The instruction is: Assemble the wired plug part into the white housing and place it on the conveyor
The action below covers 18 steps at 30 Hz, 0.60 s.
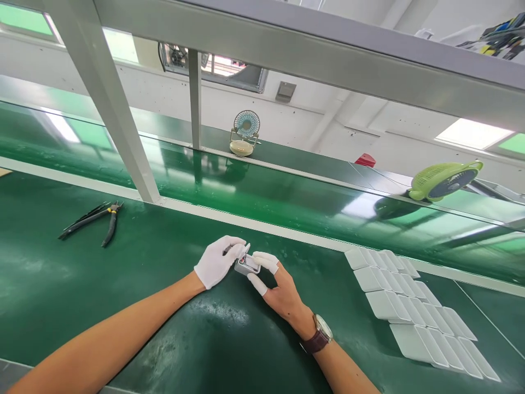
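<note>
Green tabletop (pixel 156 273) spreads out around black-handled pliers (pixel 111 211), with a slanting metal post (pixel 118 120) just to their right and a white wall (pixel 295 117) far behind them. To the right of the pliers and nearer the person is a small grey casing (pixel 248 268), its hollow side showing, with thin wires (pixel 243 260) in it; whether it touches the tabletop is hard to tell. White-gloved, the left hand (pixel 217 262), also to the right of the pliers, appears to have thumb and finger pinched together on a pale piece (pixel 246 250) at the casing's edge. Farther right of the pliers, the right hand (pixel 283 287) seems to have its covered fingers clamped lightly on the casing, thumb on the near side. Well to the right of the pliers, white shells (pixel 394 305) lie in overlapping rows.

Good handling here probably calls for a steady, light hold from the right, with the hollow side kept in view, while the left guides the pale piece gently and never tugs the wires. A strand caught on the rim looks the likeliest trouble, so check that each lies inside before pressing anything.
</note>
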Available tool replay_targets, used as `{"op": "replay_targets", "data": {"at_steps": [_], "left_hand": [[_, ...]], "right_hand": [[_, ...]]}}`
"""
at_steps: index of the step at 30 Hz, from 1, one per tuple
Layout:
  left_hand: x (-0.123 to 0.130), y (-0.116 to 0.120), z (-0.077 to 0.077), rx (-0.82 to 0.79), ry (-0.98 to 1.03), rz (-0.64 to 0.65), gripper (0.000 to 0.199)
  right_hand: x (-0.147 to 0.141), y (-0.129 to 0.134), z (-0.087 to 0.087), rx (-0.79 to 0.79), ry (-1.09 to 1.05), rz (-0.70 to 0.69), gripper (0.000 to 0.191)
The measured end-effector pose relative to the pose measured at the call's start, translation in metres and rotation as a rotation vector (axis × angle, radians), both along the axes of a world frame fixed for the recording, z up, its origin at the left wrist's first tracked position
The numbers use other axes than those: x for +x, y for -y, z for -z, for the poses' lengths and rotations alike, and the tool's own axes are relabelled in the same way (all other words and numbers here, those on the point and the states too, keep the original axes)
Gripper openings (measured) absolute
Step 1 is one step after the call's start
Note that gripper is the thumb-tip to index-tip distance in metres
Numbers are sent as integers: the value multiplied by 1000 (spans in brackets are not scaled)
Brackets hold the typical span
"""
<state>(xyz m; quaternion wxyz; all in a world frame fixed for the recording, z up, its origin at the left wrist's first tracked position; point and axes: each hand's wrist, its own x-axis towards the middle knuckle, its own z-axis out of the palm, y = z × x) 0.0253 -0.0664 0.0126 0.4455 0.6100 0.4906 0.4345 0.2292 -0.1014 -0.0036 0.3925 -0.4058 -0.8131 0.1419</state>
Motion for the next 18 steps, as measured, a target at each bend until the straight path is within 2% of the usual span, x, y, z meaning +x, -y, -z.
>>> {"op": "replay_targets", "data": {"at_steps": [10, 15, 18], "left_hand": [[0, 1, -2, 0, 2, -5, 27], [0, 1, -4, -5, -1, 3, 27], [1, 1, -4, 2, -10, -5, 27]], "right_hand": [[1, 1, -4, 26, -43, -4, 31], [0, 3, -8, -64, -55, -63, 31], [1, 4, -6, -102, -68, -35, 30]]}}
